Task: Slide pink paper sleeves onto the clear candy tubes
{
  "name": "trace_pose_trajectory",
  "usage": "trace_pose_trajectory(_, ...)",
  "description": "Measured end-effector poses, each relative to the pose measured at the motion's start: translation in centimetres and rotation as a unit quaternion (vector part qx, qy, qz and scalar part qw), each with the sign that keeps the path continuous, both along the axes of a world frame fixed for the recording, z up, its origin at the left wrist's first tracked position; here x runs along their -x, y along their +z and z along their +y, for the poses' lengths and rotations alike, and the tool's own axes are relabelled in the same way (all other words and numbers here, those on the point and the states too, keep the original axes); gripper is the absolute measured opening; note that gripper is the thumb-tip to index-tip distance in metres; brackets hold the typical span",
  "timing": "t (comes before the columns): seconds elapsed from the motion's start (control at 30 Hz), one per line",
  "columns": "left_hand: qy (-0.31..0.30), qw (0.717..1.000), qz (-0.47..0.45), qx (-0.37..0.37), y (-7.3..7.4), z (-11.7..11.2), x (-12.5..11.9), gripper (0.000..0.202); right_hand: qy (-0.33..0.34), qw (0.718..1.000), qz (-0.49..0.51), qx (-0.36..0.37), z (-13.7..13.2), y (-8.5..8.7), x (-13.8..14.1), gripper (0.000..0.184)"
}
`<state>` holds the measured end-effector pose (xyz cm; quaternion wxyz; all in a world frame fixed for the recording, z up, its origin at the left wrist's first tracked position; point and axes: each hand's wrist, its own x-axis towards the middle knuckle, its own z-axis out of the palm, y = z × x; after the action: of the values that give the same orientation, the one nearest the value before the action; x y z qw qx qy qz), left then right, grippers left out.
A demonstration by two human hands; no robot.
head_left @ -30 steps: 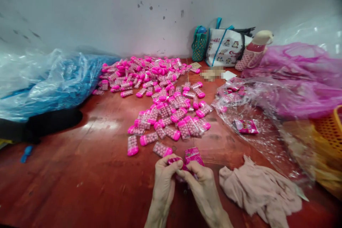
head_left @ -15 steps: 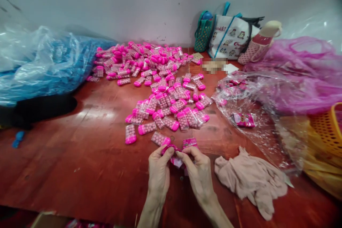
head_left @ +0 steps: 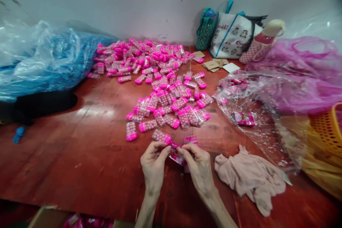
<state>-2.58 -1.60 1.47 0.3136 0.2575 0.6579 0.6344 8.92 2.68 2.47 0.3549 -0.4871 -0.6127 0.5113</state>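
Note:
Low in the middle of the view, my left hand (head_left: pixel 153 165) and my right hand (head_left: pixel 199 165) face each other, thumbs and fingertips pinched on a small pink printed packet (head_left: pixel 176 156). Fingers partly cover the packet's upper edge. Another pink printed packet (head_left: pixel 191 140) lies just behind my right fingers. Beyond my left fingertips rests a clear pink-capped case of round pink pieces (head_left: pixel 161 136). Several more such cases form a loose pile (head_left: pixel 171 96) on the red-brown tabletop (head_left: pixel 107 171), running back to a bigger heap (head_left: pixel 139 57) by the wall.
A blue plastic bag (head_left: pixel 53 64) bulges at the left. On the right are a clear plastic bag (head_left: pixel 263 121) with pink packets, a crumpled pale cloth (head_left: pixel 251 176) and a yellow basket (head_left: pixel 324 128). Totes (head_left: pixel 229 37) and cardboard pieces (head_left: pixel 212 65) sit at the back.
My left hand has shifted left, so the hands are wider apart and more of the pink packet shows between them. My right hand has barely moved. The view has shifted slightly.

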Motion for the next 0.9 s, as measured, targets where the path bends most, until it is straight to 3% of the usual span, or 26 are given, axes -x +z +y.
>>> trace_pose_trajectory(0.2, -0.073, 0.994, 0.073, -0.035, 0.3, 0.0, 1.1, 0.009, 0.016, 1.000, -0.010, -0.021, 0.6, -0.6, -0.5, 0.016)
trace_pose_trajectory(0.33, -0.143, 0.987, 0.071, -0.009, 0.4, 0.4, 1.5, 0.006, 0.042, 0.998, -0.019, -0.039, 0.8, -0.8, -0.7, 0.013)
trace_pose_trajectory(0.5, -0.116, 0.992, -0.046, 0.026, -0.3, 0.4, 1.5, 0.011, 0.055, 0.997, -0.026, -0.045, 0.9, -0.9, -0.9, 0.015)
trace_pose_trajectory(0.8, -0.158, 0.986, -0.047, 0.026, -0.2, 0.6, 1.4, 0.004, 0.090, 0.994, -0.024, -0.056, 1.3, -0.6, -0.8, 0.017)
trace_pose_trajectory(0.9, -0.122, 0.988, -0.097, -0.017, 0.0, 0.8, 0.7, 0.009, 0.091, 0.994, -0.029, -0.054, 1.2, 0.0, -0.7, 0.021)
